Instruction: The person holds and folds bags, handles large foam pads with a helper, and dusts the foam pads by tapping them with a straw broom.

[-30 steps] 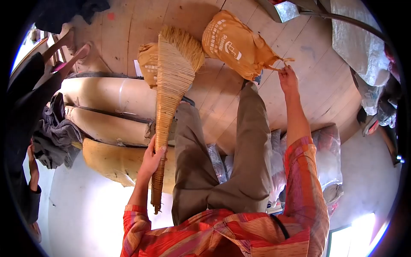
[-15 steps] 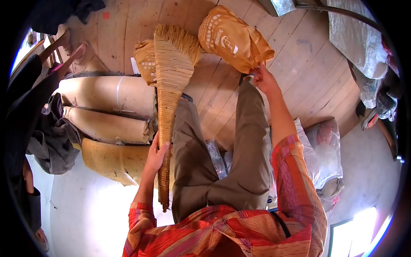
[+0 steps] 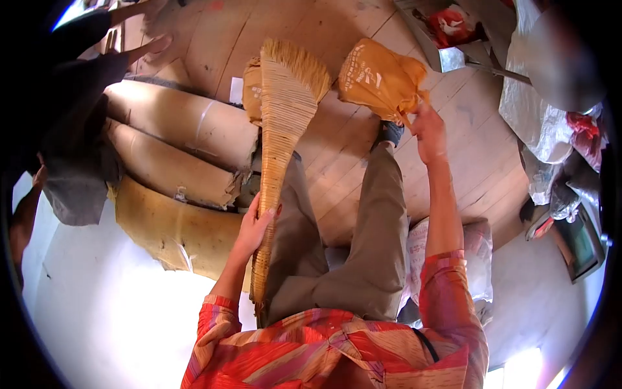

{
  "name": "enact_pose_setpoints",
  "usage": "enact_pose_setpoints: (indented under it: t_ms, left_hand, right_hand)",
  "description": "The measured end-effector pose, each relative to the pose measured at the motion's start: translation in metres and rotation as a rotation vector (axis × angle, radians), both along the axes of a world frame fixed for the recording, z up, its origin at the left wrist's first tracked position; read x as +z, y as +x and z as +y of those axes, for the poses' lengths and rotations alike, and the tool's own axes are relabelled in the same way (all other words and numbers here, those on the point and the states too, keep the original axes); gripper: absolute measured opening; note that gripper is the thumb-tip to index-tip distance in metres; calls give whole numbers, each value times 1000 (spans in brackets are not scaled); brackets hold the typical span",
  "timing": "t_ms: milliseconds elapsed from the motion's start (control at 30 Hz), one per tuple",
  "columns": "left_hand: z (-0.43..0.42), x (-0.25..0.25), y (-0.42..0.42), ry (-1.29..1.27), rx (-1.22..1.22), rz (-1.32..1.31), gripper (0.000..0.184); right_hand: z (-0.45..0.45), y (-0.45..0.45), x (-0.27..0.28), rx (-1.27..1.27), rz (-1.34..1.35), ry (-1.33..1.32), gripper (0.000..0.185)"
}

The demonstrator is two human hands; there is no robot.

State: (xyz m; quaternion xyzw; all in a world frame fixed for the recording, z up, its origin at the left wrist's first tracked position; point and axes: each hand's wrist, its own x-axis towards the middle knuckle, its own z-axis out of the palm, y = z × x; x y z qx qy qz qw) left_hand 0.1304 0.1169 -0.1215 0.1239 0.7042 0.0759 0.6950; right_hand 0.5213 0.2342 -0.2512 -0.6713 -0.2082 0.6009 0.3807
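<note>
Your left grip is wrapping around the bound shaft of a long, tan straw broom with a fan-shaped head, the bristles spreading well beyond that grip and the butt end pointing back toward you. Your right grip is clamping the bunched neck of a soft, crinkled orange bag with white printing; its body is lying just beyond that grip and to its left, and you cannot be sure whether it is touching the plank floor.

The broom is probably feeling light and stiff along the wound shaft and springier at the tips, so the narrow, ribbed part where your left grip is sitting is likely offering the firmest hold. The bag is looking thin, limp and somewhat slippery; its contents are staying hidden, so you cannot tell its weight. The twisted neck is probably giving your right grip a safer purchase than the loose sides, which could be sliding or tearing under strain.

Beyond your left grip, a second, partly covered orange bag is showing behind the broom, and large tan rolled sheets are lying to that grip's left.
</note>
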Motion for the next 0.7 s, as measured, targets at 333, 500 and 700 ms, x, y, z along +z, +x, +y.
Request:
enact_pose_setpoints:
  t_ms: [333,500,700]
  left_hand:
    - [-7,10,-46,124,123,90,59]
    - [-9,6,-53,172,0,108,58]
    - [16,25,-38,-1,16,9,55]
  right_hand:
    - [53,-53,163,643,-318,43,21]
    - [-21,-45,121,899,-480,13,17]
    - [-83,24,-7,1561,-944,143,12]
